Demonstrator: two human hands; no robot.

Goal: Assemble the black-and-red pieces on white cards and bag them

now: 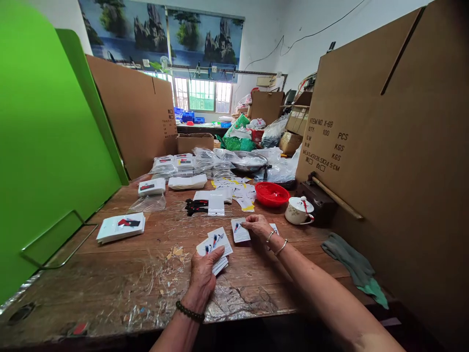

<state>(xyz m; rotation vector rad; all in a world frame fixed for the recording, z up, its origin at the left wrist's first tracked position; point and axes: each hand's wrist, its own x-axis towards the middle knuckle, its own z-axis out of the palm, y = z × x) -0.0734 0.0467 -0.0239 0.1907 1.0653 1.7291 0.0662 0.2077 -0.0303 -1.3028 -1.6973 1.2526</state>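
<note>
My left hand (202, 274) grips a fanned stack of small white printed cards (216, 244) just above the worn wooden table (120, 278). To its right, my right hand (258, 225) pinches a single card (240, 231) by its right edge, flat on or just over the table. A few more cards (274, 227) lie half hidden behind that hand. My right wrist wears thin bangles and my left wrist a dark bead bracelet.
A stack of packaged cards (120, 227) lies at left, more packets (152, 187) and bags behind. Black clips (194, 206), a red bowl (271, 193), a lidded cup (299, 210) and a green cloth (353, 266) sit nearby. A green board (47, 146) and a cardboard wall (395, 146) flank the table.
</note>
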